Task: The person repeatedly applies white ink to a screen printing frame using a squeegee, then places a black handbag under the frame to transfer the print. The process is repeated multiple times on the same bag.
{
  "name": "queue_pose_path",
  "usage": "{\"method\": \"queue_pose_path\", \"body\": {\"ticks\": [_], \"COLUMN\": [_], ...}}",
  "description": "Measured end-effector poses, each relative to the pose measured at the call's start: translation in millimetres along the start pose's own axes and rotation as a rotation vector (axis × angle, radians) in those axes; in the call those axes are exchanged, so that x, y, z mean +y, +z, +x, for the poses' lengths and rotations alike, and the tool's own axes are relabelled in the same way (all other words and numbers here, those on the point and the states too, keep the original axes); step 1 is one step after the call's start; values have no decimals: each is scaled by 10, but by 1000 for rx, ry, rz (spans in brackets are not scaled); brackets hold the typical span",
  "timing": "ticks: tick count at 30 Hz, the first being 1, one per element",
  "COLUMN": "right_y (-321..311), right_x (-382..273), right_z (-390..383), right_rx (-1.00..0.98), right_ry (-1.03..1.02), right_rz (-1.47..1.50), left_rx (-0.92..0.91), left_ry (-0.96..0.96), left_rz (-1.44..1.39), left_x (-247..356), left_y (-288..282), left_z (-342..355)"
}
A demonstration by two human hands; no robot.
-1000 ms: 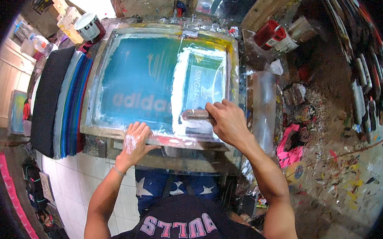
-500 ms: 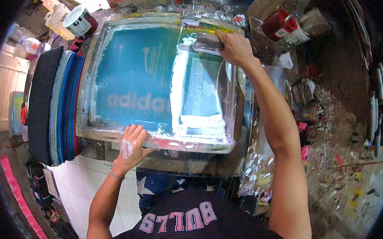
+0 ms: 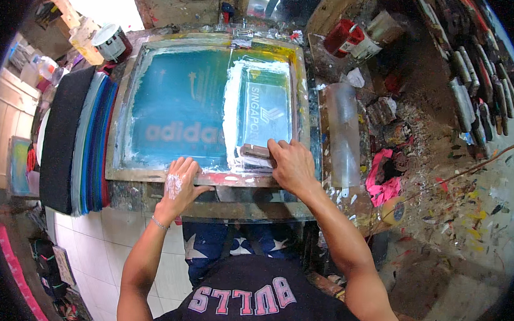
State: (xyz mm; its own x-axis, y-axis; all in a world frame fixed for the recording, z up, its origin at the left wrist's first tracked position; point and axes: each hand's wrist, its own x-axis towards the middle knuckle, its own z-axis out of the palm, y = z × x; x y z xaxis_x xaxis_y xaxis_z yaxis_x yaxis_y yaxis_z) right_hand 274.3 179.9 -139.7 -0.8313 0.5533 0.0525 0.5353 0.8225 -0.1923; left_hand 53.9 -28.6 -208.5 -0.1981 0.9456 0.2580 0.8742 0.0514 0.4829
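Note:
A wooden-framed printing screen (image 3: 179,91) with teal mesh lies in front of me, its right section framed by white ink around a printed design. My left hand (image 3: 178,182), smeared white on its back, grips the near frame rail, fingers on top and thumb out to the right. My right hand (image 3: 292,165) is closed on a squeegee (image 3: 254,151) at the lower end of the inked section. Part of the squeegee is hidden by my fingers.
Stacked dark and blue fabric pieces (image 3: 61,137) stand left. An ink pail (image 3: 111,44) is at back left, red cans (image 3: 342,39) at back right. A clear cylinder (image 3: 342,136), pink rag (image 3: 381,177) and several squeegees (image 3: 478,103) lie to the right, amid paint splatters.
My right hand and squeegee were at the screen's far end half a second ago and have come back to the near end. My left hand stays on the near rail.

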Motion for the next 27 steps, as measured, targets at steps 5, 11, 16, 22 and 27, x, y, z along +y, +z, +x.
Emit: {"method": "queue_pose_path", "body": {"ticks": [5,11,16,22,27], "right_y": [-108,-67,-66,-238,-2], "right_x": [68,124,182,161,8], "right_z": [28,145,207,95,-229], "right_rx": [52,30,22,-7,-46], "right_ry": [-69,-125,-106,-64,-147], "right_rz": [10,-14,21,79,20], "left_rx": [14,10,1,7,27], "left_ry": [12,0,1,1,19], "left_rz": [40,41,41,42,25], "left_x": [-14,-42,-18,7,-4], "left_y": [-1,24,11,2,20], "left_z": [-14,-30,-16,-1,-9]}}
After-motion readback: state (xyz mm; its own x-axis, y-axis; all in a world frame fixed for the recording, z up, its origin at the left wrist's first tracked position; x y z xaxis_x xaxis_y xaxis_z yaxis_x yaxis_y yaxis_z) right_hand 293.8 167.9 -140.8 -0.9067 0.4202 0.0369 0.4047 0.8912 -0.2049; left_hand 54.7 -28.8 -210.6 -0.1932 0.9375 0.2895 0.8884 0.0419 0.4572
